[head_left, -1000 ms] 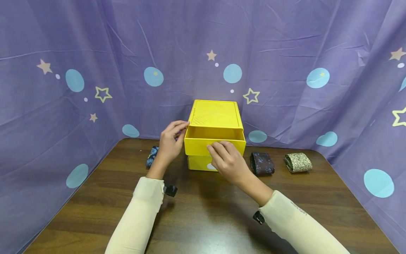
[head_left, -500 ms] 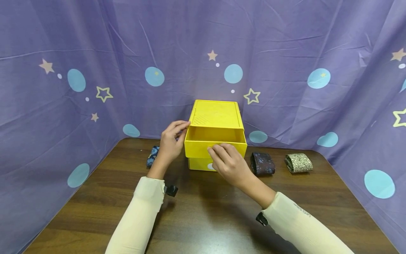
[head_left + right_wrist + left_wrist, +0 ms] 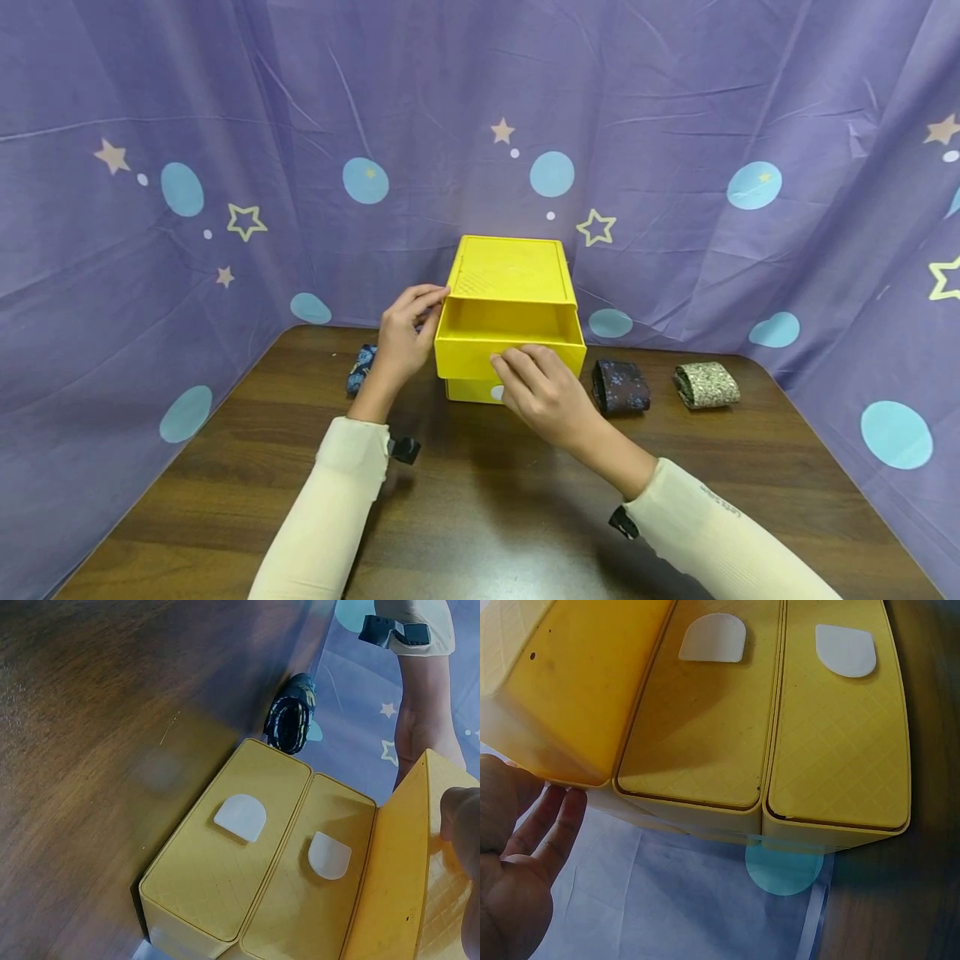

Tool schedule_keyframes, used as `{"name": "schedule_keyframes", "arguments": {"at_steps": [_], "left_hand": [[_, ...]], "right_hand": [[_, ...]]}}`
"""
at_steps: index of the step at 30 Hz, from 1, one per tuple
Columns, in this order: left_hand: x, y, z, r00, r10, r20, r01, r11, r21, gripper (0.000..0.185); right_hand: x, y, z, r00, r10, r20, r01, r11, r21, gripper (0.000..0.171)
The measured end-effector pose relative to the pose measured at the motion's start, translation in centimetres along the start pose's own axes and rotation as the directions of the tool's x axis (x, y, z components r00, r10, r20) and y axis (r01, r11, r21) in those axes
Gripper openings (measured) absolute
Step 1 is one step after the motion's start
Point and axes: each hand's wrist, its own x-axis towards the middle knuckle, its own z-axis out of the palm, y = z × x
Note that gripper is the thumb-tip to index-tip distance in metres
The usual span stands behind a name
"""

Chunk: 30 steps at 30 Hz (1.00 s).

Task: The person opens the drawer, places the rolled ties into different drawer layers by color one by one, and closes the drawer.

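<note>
A yellow drawer cabinet [image 3: 513,267] stands at the back of the table, its top drawer [image 3: 459,358] pulled partway out. My right hand [image 3: 543,392] grips the front of that drawer with curled fingers, which hide its handle. At the cabinet's upper left edge, my left hand [image 3: 405,333] rests its fairly straight fingertips against the side wall. The left wrist view shows these fingers [image 3: 566,817] touching the wall beside the top opening. Below, the two other drawers [image 3: 697,727] are closed, each with a white rounded handle [image 3: 714,639].
Right of the cabinet lie a dark patterned folded cloth roll [image 3: 621,387] and a beige speckled one [image 3: 707,385]. A blue patterned roll [image 3: 362,369] sits on the left, partly behind my left arm. A purple curtain [image 3: 645,100] hangs behind the wooden table [image 3: 480,517].
The top drawer has slid farther out toward me, with my right hand moving along with it. My left hand has stayed at the cabinet's side.
</note>
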Motion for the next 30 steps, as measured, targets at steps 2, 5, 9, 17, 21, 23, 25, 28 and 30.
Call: {"name": "schedule_keyframes", "arguments": {"at_steps": [2, 5, 9, 17, 21, 23, 25, 28, 30], "left_hand": [[-0.06, -0.04, 0.02, 1.000, 0.001, 0.000, -0.001, 1.000, -0.003, 0.029], [-0.14, -0.14, 0.03, 1.000, -0.004, 0.003, 0.004, 1.000, -0.005, 0.029], [-0.13, -0.15, -0.02, 1.000, -0.012, 0.007, 0.012, 1.000, -0.002, 0.029], [-0.04, -0.11, -0.03, 1.000, -0.015, 0.010, 0.015, 1.000, 0.010, 0.029], [-0.06, -0.07, -0.01, 1.000, -0.014, 0.009, 0.014, 1.000, 0.011, 0.029], [-0.06, -0.10, 0.01, 1.000, -0.010, 0.006, 0.009, 1.000, 0.012, 0.028], [-0.07, -0.12, 0.03, 1.000, -0.005, 0.002, 0.005, 1.000, 0.012, 0.028], [-0.06, -0.12, 0.00, 1.000, -0.002, 0.001, 0.002, 1.000, 0.017, 0.028], [-0.03, -0.07, -0.03, 1.000, -0.002, 0.004, 0.002, 1.000, 0.013, 0.028]], "right_hand": [[0.00, -0.07, -0.11, 1.000, -0.004, -0.002, 0.004, 1.000, -0.001, 0.028], [-0.01, -0.14, -0.22, 1.000, -0.008, -0.004, 0.008, 1.000, -0.004, 0.028], [-0.03, -0.22, -0.28, 1.000, -0.010, -0.011, 0.010, 1.000, 0.000, 0.029], [-0.11, -0.37, -0.37, 1.000, -0.011, -0.019, 0.011, 1.000, 0.007, 0.029], [-0.13, -0.46, -0.46, 0.999, -0.021, -0.029, 0.021, 1.000, 0.010, 0.029], [-0.14, -0.49, -0.52, 0.999, -0.025, -0.027, 0.025, 1.000, 0.010, 0.029], [-0.14, -0.49, -0.57, 0.999, -0.028, -0.023, 0.028, 1.000, 0.007, 0.029], [-0.15, -0.48, -0.65, 0.999, -0.031, -0.014, 0.031, 0.999, 0.007, 0.029], [-0.15, -0.47, -0.68, 0.999, -0.034, -0.016, 0.034, 0.999, 0.007, 0.029]]}}
